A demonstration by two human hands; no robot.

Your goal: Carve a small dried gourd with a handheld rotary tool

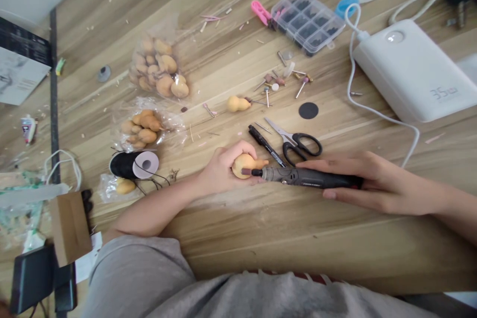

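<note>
My left hand (225,171) is closed around a small tan gourd (243,163), its narrow neck pointing right. In my right hand (367,184) lies a dark rotary tool (307,177), gripped along its rear body. The tool's reddish-brown grinding bit (246,172) is at the gourd's round body; whether it touches I cannot tell. Just beyond the tool lie a black marker (266,144) and black-handled scissors (294,140). Another small gourd (237,104) rests farther up the table, a thin metal piece by its stem.
Bagged gourds (158,67) and a smaller bag of gourds (141,128) lie to the left, near a black cord spool (130,164). Loose grinding bits (285,79) are scattered below a compartment box (309,20). A white power bank (415,69) with its cable stands at right.
</note>
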